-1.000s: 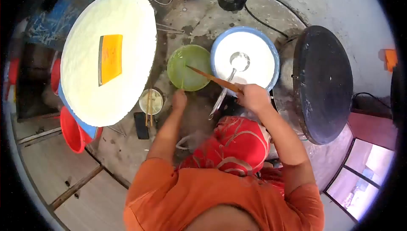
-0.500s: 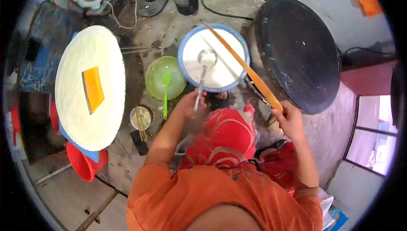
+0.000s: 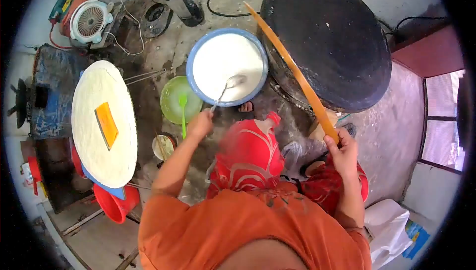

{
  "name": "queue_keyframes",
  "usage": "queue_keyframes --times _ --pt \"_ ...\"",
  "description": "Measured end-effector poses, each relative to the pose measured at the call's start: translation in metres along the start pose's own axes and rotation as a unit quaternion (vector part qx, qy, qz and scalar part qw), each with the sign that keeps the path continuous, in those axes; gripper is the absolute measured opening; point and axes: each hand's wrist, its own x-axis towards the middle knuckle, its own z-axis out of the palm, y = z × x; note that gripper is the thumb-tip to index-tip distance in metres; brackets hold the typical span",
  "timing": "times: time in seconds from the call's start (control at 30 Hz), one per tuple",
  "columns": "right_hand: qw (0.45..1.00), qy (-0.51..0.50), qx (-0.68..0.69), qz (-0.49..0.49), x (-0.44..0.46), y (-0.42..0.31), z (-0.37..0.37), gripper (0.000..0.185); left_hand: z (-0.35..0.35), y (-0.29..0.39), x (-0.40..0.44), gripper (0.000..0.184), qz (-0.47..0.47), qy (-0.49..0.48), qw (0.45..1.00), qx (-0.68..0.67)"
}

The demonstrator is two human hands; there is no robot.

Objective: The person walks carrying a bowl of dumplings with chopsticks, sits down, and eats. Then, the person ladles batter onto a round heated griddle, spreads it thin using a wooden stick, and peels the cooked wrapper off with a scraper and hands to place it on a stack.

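Observation:
My left hand (image 3: 201, 124) is closed round the handle of a metal ladle (image 3: 234, 82), whose bowl is partly in the white batter (image 3: 218, 57) of a blue-rimmed basin (image 3: 192, 74). My right hand (image 3: 343, 152) grips the lower end of a long wooden blade (image 3: 297, 74), which slants up and left across the edge of a round black griddle (image 3: 327, 42). Left of the basin, a green spatula (image 3: 183, 109) rests in a green bowl (image 3: 170, 101). A round stack of pale sheets (image 3: 101, 136) at the left carries an orange scraper (image 3: 106, 125).
A small bowl with chopsticks (image 3: 163, 147) stands below the green bowl. Beyond the basin is a dark-lidded jug (image 3: 184, 7). A blower (image 3: 89, 21) sits at the upper left, and a red bucket (image 3: 116, 203) is under the stack. A white sack (image 3: 389, 230) lies at the lower right.
My left hand has gone from the green spatula to the ladle. The wooden blade has left the green bowl and moved right to the griddle's edge. The view has shifted, showing more of the griddle.

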Motion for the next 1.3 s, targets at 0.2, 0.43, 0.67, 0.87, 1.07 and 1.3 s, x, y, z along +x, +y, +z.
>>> queue_keyframes --times 0.2,0.43,0.67,0.87,1.07,1.3 --pt "1.0 -0.014 -0.008 0.014 -0.012 0.004 -0.016 0.009 -0.016 0.019 0.034 0.026 -0.099 0.058 0.993 0.017" --pt "0.999 -0.022 -0.002 0.024 -0.021 0.001 -0.024 0.01 -0.023 -0.003 0.014 0.025 -0.041 0.075 0.978 -0.188" --pt "0.999 -0.029 -0.02 0.029 -0.017 0.013 -0.031 0.014 -0.018 0.043 0.045 0.021 0.041 0.087 0.983 -0.158" --pt "0.999 -0.01 -0.026 -0.019 -0.013 0.022 -0.03 0.014 0.015 0.04 0.051 0.023 0.04 0.039 0.998 -0.029" --pt "0.998 -0.033 0.025 0.057 -0.018 0.015 -0.031 0.014 -0.014 0.009 0.02 0.025 -0.065 0.03 0.996 -0.057" --pt "0.999 -0.036 -0.015 0.013 -0.015 0.017 -0.023 0.013 -0.022 0.033 0.034 0.028 -0.231 -0.309 0.549 -0.742"
